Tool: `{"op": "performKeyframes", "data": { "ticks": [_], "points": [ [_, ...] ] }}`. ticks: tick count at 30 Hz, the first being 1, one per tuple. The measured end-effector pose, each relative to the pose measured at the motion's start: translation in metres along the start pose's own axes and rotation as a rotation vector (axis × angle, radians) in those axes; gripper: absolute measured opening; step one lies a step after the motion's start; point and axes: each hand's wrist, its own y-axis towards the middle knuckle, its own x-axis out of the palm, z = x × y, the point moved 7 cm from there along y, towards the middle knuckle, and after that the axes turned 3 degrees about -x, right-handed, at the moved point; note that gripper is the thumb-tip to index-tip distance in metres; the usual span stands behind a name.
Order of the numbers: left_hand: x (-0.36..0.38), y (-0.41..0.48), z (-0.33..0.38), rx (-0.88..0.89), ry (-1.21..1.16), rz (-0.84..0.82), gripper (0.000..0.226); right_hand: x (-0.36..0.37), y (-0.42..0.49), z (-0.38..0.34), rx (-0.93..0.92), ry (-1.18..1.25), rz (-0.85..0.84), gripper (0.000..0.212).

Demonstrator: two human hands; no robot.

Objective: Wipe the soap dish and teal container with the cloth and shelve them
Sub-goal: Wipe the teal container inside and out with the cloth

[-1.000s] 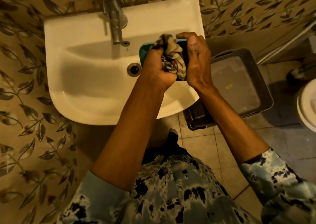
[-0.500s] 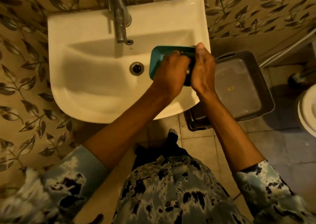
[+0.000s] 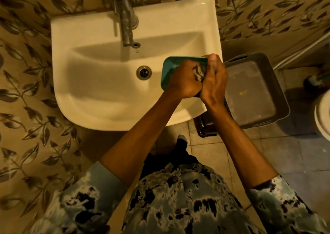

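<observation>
View from above of a person at a bathroom sink, both forearms reaching forward, patterned sleeves pushed up.

Far left of the hands, a wall [image 3: 23,94] carries a leaf print. Next comes one white ceramic sink [image 3: 100,98], smooth and rounded, its bowl holding nothing but a round metal drain [image 3: 144,72]. One dull metal tap [image 3: 127,24] juts over the bowl from the back rim.

Just left of the grip, one teal container [image 3: 168,69] shows its rounded corner and raised rim; it looks like smooth plastic and is held tilted above the sink's right side. The left hand [image 3: 184,81] is curled into a fist inside it, closed around one crumpled, patterned cloth [image 3: 199,71], of which only a small patch shows between the hands. Touching it, the right hand [image 3: 215,81] wraps the container's right edge, fingers closed on it and thumb lying over the far rim.

Right of the grip and lower down stands one grey rectangular basket [image 3: 278,90] with perforated walls and a flat bottom, holding only a small yellow scrap [image 3: 243,92]. A darker object sits partly under it; what it is cannot be told. The floor [image 3: 278,153] is tiled. At the far right edge, part of a white rounded object [image 3: 324,115] shows.
</observation>
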Motion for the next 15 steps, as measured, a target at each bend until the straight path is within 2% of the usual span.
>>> {"op": "performKeyframes", "data": {
  "ticks": [3, 6, 9, 12, 15],
  "points": [
    [-0.008, -0.003, -0.002, -0.025, -0.298, -0.079, 0.026, -0.001, 0.007, 0.001, -0.008, -0.019, -0.037, 0.043],
    [-0.030, -0.008, -0.012, -0.082, -0.287, -0.154, 0.029, 0.007, 0.006, 0.001, -0.008, -0.044, -0.078, 0.044],
    [-0.069, -0.017, -0.029, -0.098, -0.345, -0.170, 0.023, 0.012, 0.007, 0.015, 0.115, 0.030, -0.054, 0.039],
    [-0.124, -0.028, -0.047, -0.121, -0.465, -0.065, 0.031, 0.010, 0.011, 0.026, 0.198, 0.068, -0.014, 0.040],
    [-0.182, -0.029, -0.068, -0.141, -0.549, 0.128, 0.036, 0.013, 0.016, 0.026, 0.192, 0.071, -0.016, 0.043]
  ]
}}
